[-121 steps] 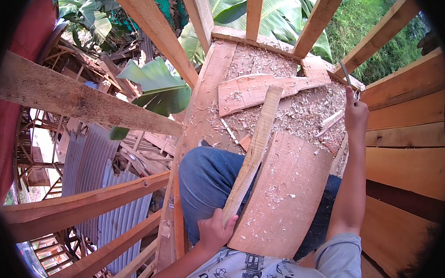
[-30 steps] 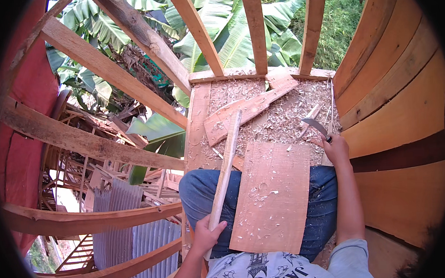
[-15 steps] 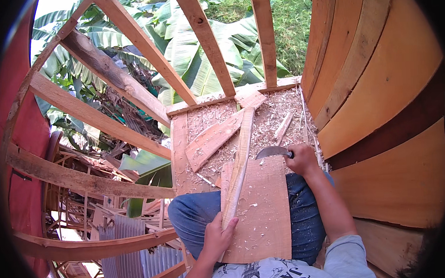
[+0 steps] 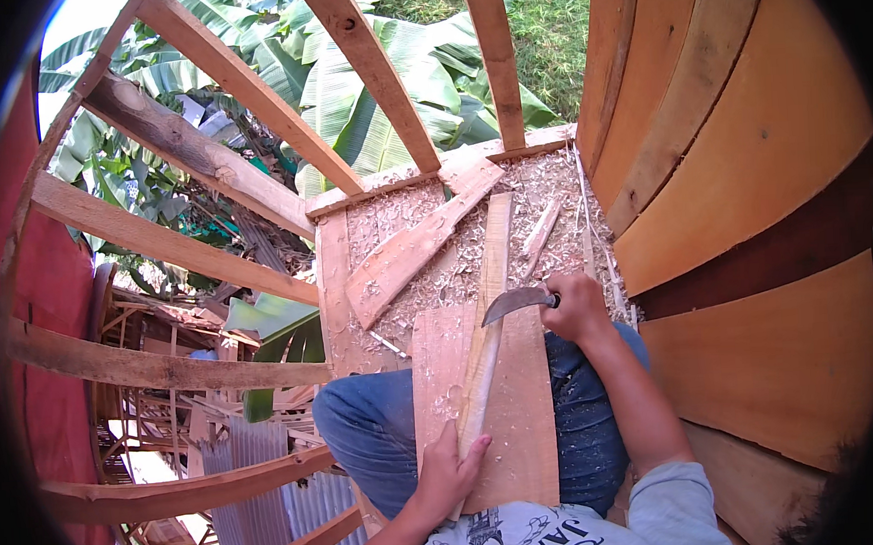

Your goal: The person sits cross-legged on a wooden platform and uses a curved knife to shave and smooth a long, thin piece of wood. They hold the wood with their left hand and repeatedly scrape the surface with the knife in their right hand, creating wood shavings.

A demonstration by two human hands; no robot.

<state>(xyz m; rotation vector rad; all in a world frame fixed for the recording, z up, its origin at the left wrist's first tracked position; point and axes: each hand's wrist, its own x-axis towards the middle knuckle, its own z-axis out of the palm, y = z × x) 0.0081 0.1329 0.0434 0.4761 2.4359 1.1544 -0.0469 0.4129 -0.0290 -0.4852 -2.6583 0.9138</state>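
Observation:
My left hand (image 4: 449, 474) grips the near end of a long, narrow wood strip (image 4: 481, 358). The strip slants away from me across a wide board (image 4: 521, 415) lying on my lap. In my right hand (image 4: 576, 307) is a curved knife (image 4: 518, 302) with a dark handle. Its blade points left, and the tip meets or overlaps the strip's right side near the board's far edge; whether it cuts in cannot be made out. Small shavings lie on the board and my jeans.
Wood shavings cover the floor (image 4: 395, 211) ahead, with an angled wood offcut (image 4: 406, 254) and a smaller split piece (image 4: 542, 231) on it. Open wooden slats (image 4: 379, 70) stand ahead and left. Plank walling (image 4: 735, 191) rises close on the right. Banana leaves (image 4: 381, 109) show outside.
The knife has moved left from beside the strip to its edge. My left hand has drawn the strip nearer to me. The view has shifted slightly.

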